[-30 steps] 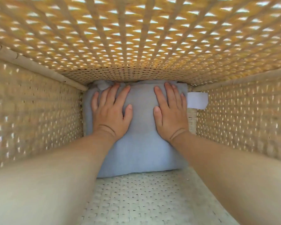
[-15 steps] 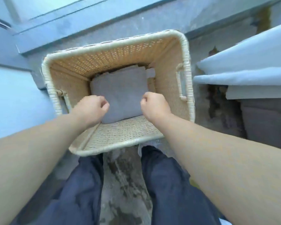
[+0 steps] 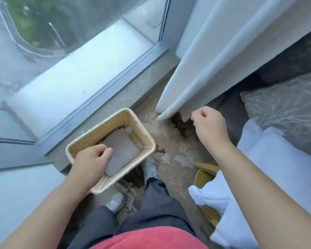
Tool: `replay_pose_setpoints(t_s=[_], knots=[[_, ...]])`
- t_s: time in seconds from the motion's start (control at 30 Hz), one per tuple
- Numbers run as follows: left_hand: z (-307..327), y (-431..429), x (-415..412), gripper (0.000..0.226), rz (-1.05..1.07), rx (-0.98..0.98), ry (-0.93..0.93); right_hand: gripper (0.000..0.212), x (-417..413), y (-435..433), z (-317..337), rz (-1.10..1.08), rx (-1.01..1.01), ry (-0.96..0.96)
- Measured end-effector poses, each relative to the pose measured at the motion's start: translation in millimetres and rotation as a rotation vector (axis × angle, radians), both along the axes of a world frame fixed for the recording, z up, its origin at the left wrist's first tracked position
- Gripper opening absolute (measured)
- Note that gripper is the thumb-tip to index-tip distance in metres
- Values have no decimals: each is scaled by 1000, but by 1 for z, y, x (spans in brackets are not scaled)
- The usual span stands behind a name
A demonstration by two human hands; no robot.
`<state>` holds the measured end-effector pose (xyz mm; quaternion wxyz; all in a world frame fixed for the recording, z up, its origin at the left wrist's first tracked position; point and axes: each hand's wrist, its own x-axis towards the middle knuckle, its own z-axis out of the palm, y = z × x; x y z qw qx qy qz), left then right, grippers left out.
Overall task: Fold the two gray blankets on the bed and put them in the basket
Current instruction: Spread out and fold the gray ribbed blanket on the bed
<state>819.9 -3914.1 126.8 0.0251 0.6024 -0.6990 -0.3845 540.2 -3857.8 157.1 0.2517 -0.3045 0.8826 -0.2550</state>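
A folded gray blanket (image 3: 123, 151) lies flat in the bottom of the woven wicker basket (image 3: 147, 141), which stands on the floor beside the window. My left hand (image 3: 92, 160) hovers above the basket's near left corner, its fingers loosely curled around nothing. My right hand (image 3: 209, 125) is raised to the right of the basket, near the curtain's lower edge, also loosely curled and empty. A second gray blanket cannot be told apart in this view.
A white curtain (image 3: 214, 69) hangs at the right of the window sill (image 3: 90, 76). The bed with a gray patterned pillow (image 3: 287, 112) and white bedding (image 3: 269, 169) fills the right side. My feet stand just beside the basket on the mottled floor (image 3: 176, 155).
Both hands lifted off the blanket and out of the basket. The view rose from inside the basket to standing height, and my right hand swung out to the right.
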Motion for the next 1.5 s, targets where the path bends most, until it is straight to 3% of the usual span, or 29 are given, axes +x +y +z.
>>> replay_pose_setpoints(t_s=[0.17,0.33,0.47,0.7,0.83,0.93,1.1,1.2,1.3,1.5], knots=[[23,52,-35,36,-252,-10,111,23,64,170,24,-447,-49,-34],[64,139,-87,34,-621,0,367,26,228,347,2,-920,154,-168],[87,249,-105,32,-927,177,439,32,332,430,12,-1251,122,-239],[123,459,-69,36,-1476,161,467,21,435,530,46,-1717,-4,-123],[143,563,-26,41,-1708,241,504,26,483,589,55,-1869,-113,-154],[146,638,9,40,-1862,257,488,27,514,656,65,-1972,-219,-75],[122,732,65,40,-2099,137,308,28,551,801,99,-2022,-322,104],[111,776,82,41,-2138,57,197,25,564,882,125,-2034,-274,241],[110,826,88,43,-2148,8,200,25,575,945,132,-2079,-278,306],[93,968,82,42,-2202,7,124,34,608,1036,92,-2245,-338,205]])
